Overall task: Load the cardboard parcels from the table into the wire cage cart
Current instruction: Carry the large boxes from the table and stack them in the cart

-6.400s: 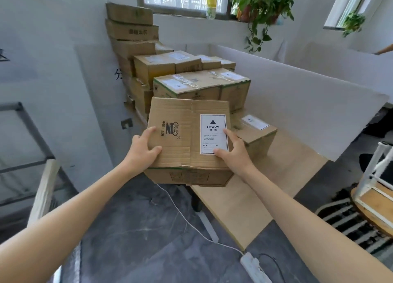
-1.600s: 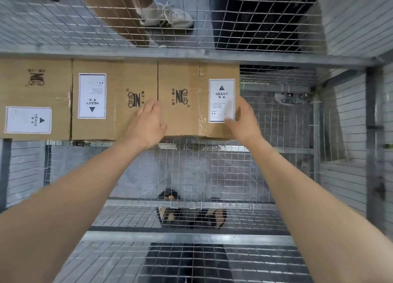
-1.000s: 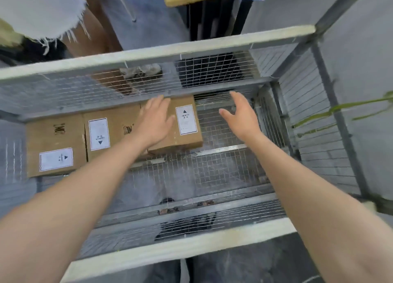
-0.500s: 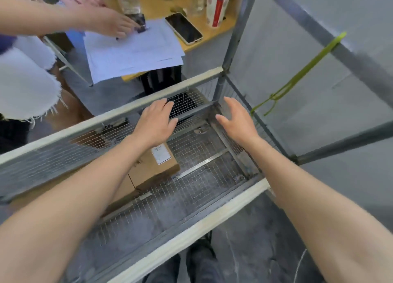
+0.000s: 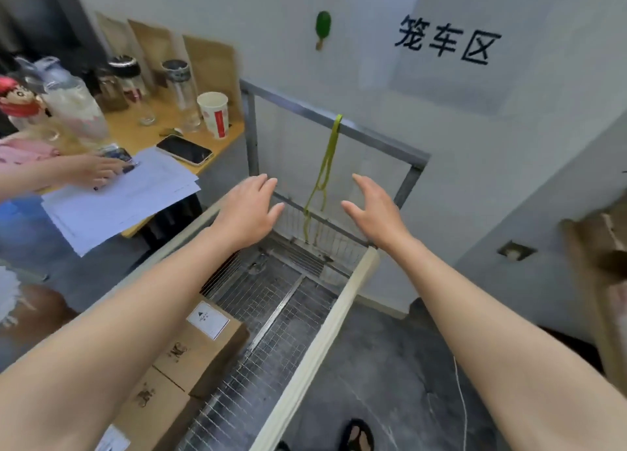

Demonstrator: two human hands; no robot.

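Both hands are held out over the far end of the wire cage cart (image 5: 334,318). The left hand (image 5: 249,210) sits just to 9 o'clock of the picture's centre, back up, with straight fingers close together and the thumb out to the side. The right hand (image 5: 371,210) is at 3 o'clock from it, apart from it, palm turned inward, with loosely spread, slightly bent fingers. Neither hand grips anything, and neither plainly touches the cart.

The cardboard parcels (image 5: 203,345) lie in a row on the cart's mesh floor along its left side, at 7 o'clock from the left hand. The left forearm partly hides them. The farthest one has a white label (image 5: 207,319) on top, and the next one (image 5: 152,396) touches it on the near side. The mesh floor at 3 o'clock of the parcels is bare.

A green strap (image 5: 325,165) hangs from the cart's top bar between the two hands, at 12 o'clock. At 10 o'clock stands a wooden desk (image 5: 135,128) with a phone (image 5: 185,150), a paper cup (image 5: 213,113), glass bottles and a sheaf of papers (image 5: 118,196). Another person's hand (image 5: 98,171) rests on the papers.

Black characters (image 5: 448,40) are printed on the wall at 1 o'clock. Blurred cardboard (image 5: 597,264) shows at the 3 o'clock edge. A sandalled foot (image 5: 358,437) stands on the floor at 6 o'clock.
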